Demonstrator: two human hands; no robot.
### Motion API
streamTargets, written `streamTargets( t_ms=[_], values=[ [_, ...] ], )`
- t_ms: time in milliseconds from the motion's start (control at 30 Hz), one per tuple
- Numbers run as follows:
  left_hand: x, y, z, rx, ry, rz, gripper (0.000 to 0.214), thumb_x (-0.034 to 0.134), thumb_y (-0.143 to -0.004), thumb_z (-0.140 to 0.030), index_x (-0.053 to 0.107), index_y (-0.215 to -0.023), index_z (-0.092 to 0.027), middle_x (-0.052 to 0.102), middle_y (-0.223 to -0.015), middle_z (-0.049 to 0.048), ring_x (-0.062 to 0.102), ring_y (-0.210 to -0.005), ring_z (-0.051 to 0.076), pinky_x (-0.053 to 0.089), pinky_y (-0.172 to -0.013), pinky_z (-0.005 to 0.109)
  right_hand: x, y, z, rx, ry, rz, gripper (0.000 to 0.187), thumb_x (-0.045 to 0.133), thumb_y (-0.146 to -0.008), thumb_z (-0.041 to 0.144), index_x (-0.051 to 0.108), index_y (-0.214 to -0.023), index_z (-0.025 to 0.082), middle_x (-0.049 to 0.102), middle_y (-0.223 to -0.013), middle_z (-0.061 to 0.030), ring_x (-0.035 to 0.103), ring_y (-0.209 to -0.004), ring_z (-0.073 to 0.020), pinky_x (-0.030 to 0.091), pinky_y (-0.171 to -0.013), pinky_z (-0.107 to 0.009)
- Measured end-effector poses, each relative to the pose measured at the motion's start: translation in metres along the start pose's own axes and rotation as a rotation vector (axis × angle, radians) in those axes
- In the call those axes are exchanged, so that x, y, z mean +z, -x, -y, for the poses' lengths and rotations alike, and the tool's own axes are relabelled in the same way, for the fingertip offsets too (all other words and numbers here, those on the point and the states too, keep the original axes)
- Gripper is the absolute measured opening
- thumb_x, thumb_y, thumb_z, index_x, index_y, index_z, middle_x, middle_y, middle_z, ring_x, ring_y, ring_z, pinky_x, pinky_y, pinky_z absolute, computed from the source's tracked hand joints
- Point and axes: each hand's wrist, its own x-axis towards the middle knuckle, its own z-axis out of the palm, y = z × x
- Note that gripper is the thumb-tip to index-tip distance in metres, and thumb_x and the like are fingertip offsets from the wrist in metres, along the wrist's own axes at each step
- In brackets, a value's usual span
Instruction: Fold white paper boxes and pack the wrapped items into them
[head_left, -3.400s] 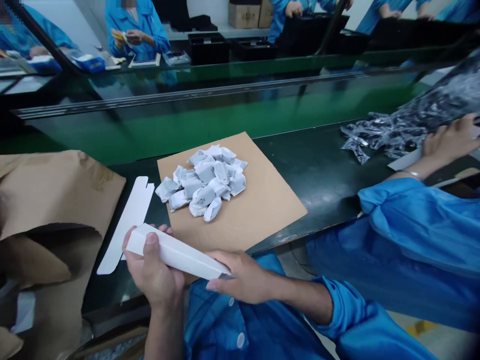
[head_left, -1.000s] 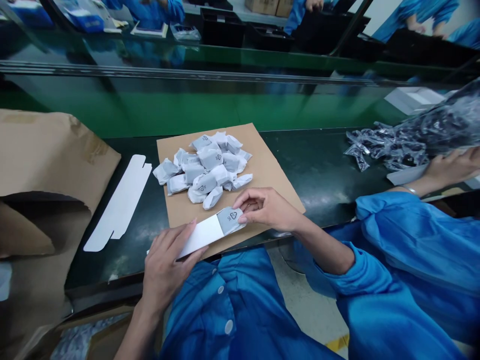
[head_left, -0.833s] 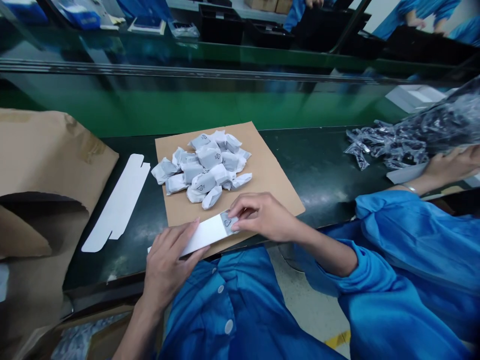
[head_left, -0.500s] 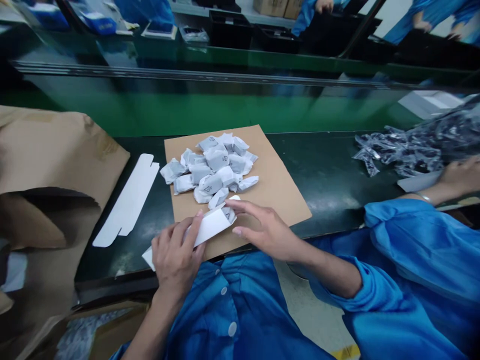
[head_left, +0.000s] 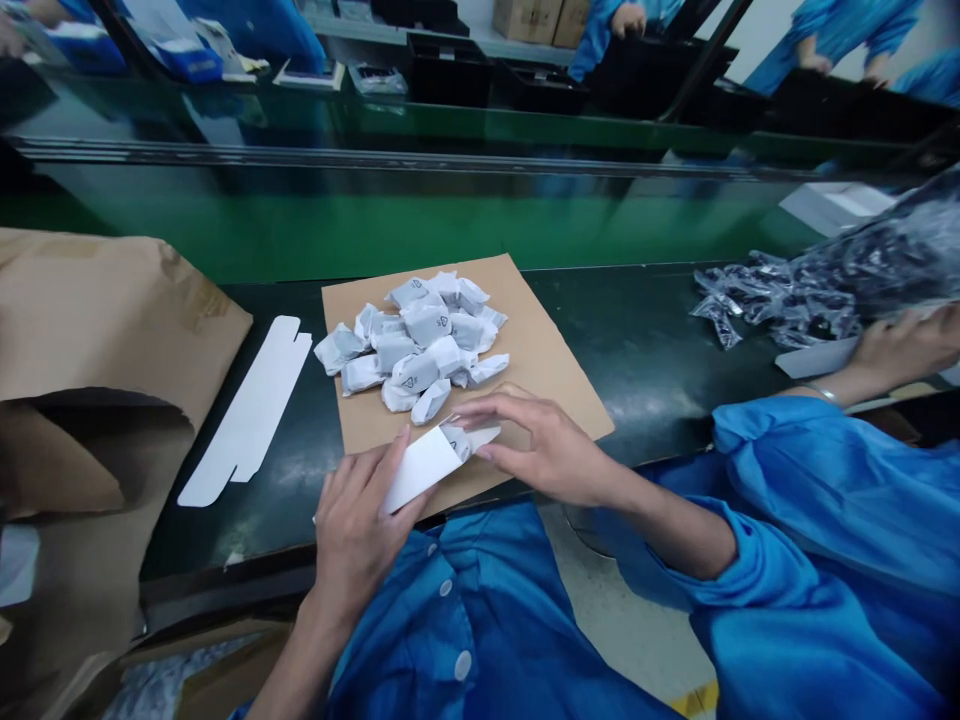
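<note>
Left grip: the left hand (head_left: 360,530) is closed around a white carton (head_left: 424,467) at about 6 o'clock, fingers along one side and thumb along the other.
Right grip: the right hand (head_left: 544,450) is open, its fingers (head_left: 480,420) stretched out to the carton's open end, touching the packet there.
Task's thing: a paper-wrapped packet (head_left: 456,440) sits partly inside that end of the carton, over the near edge of a cardboard sheet (head_left: 532,340).
9 o'clock: brown kraft paper (head_left: 97,320) hangs in torn folds at the counter's left end.
10 o'clock: a flat white die-cut carton blank (head_left: 251,410) lies on the dark green counter (head_left: 637,340), just left of the cardboard sheet.
12 o'clock: a heap of packets (head_left: 412,345) in grey-printed white paper sits on the sheet — each with a triangular mark, loosely piled and touching.
2 o'clock: small clear plastic bags (head_left: 776,300) spill from a larger bag (head_left: 885,240) at the right of the counter.
3 o'clock: a co-worker's hand (head_left: 904,350), with a bracelet at the wrist and a blue sleeve (head_left: 825,470) behind it, rests beside those bags — well apart from the carton.
</note>
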Motion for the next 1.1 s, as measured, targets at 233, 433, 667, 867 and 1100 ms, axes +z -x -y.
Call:
streamTargets(
  t_ms=[233, 433, 667, 867, 1100],
  values=[
    [-0.017, -0.002, -0.003, -0.211, 0.296, 0.136, 0.062, 0.068, -0.081, -0.045, 0.050, -0.137, -0.024, 0.068, -0.111, 0.0050, 0.064, -0.096, 0.022, 0.049, -0.080, 0.030, 0.003, 0.017, 0.011, -0.129, 0.143, -0.295, 0.022, 0.056, -0.089, 0.011, 0.067, -0.107, 0.017, 0.069, -0.097, -0.0051, 0.062, -0.091, -0.0161, 0.051, -0.080, -0.030],
    [-0.029, 0.001, -0.004, -0.167, 0.232, 0.039, 0.068, 0.072, -0.080, -0.037, 0.046, -0.142, -0.028, 0.065, -0.114, 0.0070, 0.062, -0.097, 0.023, 0.049, -0.080, 0.033, -0.008, 0.025, 0.029, 0.016, 0.122, 0.182, 0.056, 0.051, -0.089, 0.012, 0.041, -0.143, 0.020, 0.057, -0.059, 0.0078, 0.049, -0.049, -0.0098, 0.041, -0.052, -0.021],
    [-0.032, 0.005, 0.000, 0.088, 0.085, -0.055, 0.079, 0.072, -0.079, -0.020, 0.036, -0.148, -0.031, 0.065, -0.105, 0.0087, 0.061, -0.092, 0.024, 0.047, -0.079, 0.035, -0.017, 0.035, 0.035, 0.013, 0.012, 0.262, 0.061, 0.059, -0.090, 0.020, 0.037, -0.147, 0.026, 0.070, -0.078, 0.0031, 0.062, -0.061, -0.0112, 0.048, -0.056, -0.020],
    [-0.026, 0.004, -0.002, -0.001, -0.010, -0.115, 0.072, 0.070, -0.080, -0.025, 0.039, -0.145, -0.026, 0.063, -0.106, 0.0097, 0.060, -0.092, 0.024, 0.046, -0.078, 0.035, 0.004, 0.056, 0.033, -0.064, -0.048, -0.296, 0.032, 0.059, -0.090, 0.019, 0.061, -0.122, 0.023, 0.070, -0.087, -0.0001, 0.064, -0.068, -0.0101, 0.054, -0.064, -0.021],
    [-0.013, -0.004, -0.043, -0.016, -0.043, -0.042, 0.054, 0.066, -0.084, -0.040, 0.052, -0.133, -0.022, 0.067, -0.102, 0.0111, 0.060, -0.088, 0.023, 0.042, -0.073, 0.036, 0.033, 0.034, 0.001, 0.180, -0.133, -0.295, 0.012, 0.063, -0.089, 0.033, 0.067, -0.093, 0.023, 0.071, -0.073, -0.0020, 0.069, -0.063, -0.0166, 0.056, -0.058, -0.025]
  ],
)
